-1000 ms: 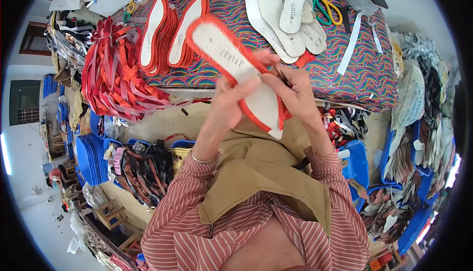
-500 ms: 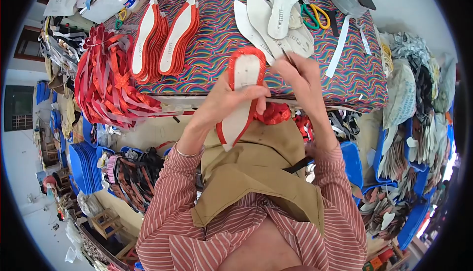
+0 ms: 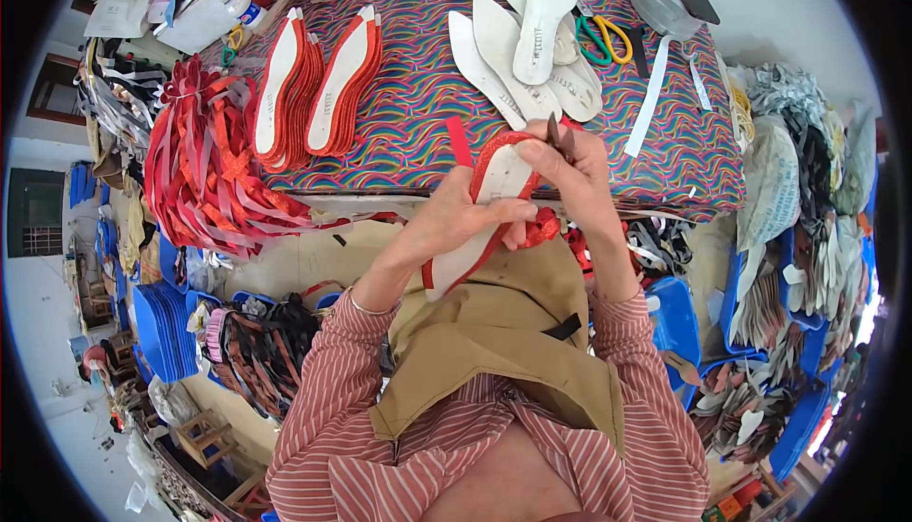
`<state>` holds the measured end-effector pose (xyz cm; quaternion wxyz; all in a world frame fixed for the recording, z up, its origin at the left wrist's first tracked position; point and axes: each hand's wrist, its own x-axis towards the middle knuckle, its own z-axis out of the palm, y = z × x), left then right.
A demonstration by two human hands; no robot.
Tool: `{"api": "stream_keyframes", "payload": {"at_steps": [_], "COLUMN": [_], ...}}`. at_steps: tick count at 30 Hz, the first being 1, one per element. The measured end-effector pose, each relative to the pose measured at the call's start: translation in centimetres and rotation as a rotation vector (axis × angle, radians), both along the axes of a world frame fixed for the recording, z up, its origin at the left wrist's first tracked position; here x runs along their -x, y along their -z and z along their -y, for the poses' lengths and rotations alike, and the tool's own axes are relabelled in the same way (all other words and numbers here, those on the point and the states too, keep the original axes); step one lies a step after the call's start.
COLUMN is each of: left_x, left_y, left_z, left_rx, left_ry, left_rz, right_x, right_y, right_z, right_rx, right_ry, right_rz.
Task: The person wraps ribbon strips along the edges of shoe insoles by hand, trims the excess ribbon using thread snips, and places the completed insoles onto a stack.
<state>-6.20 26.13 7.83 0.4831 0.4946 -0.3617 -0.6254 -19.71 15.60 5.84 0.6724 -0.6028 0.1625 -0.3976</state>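
Note:
My left hand (image 3: 456, 218) is closed around a white insole (image 3: 499, 180) with red edging, thumb flat across its middle. The insole tilts over my lap, wider end up and to the right. My right hand (image 3: 581, 175) is closed on a small dark pointed metal tool (image 3: 559, 137), whose exact kind I cannot make out. Its thumb and fingers also pinch the insole's upper rim. A flat red strip (image 3: 460, 142) sticks up behind my left hand. Below the hands hangs a bunched red strip (image 3: 541, 227).
Two stacks of red-edged insoles (image 3: 337, 85) lie on the patterned table cloth (image 3: 408, 75), beside a bundle of red ribbons (image 3: 195, 161). Plain white insoles (image 3: 546, 28), scissors (image 3: 608, 42) and a white strip (image 3: 651, 94) lie to the right. Blue bins (image 3: 163, 327) stand below.
The insole has tilted further to the right, and my right hand has come down onto its upper rim. The red strip behind my left hand now shows upright.

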Motion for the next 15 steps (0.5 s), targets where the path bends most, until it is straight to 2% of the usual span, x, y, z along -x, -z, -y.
{"api": "stream_keyframes", "payload": {"at_steps": [1, 5, 6, 10, 11, 15], "left_x": [0.0, -0.3, -0.3, -0.3, 0.0, 1.6], "left_y": [0.0, -0.4, 0.1, 5.0, 4.6, 1.8], "left_z": [0.2, 1.1, 1.4, 3.0, 2.8, 1.6], "left_rx": [0.002, -0.087, -0.089, 0.153, 0.147, 0.093], "left_ry": [0.004, 0.132, 0.138, 0.579, 0.578, 0.149], "left_rz": [-0.001, -0.208, -0.209, -0.950, -0.950, -0.763], "right_x": [0.0, 0.1, 0.0, -1.4, -1.3, -0.9], "right_y": [0.2, 0.5, 0.5, 0.5, 0.7, 1.6], "right_z": [0.0, -0.4, -0.4, 1.4, 1.4, 1.8], "right_rx": [0.002, -0.484, -0.485, -0.485, -0.490, -0.497], "right_ry": [0.004, 0.024, 0.030, -0.215, -0.213, 0.155], "right_rz": [-0.001, 0.079, 0.079, 0.181, 0.183, 0.127]}}
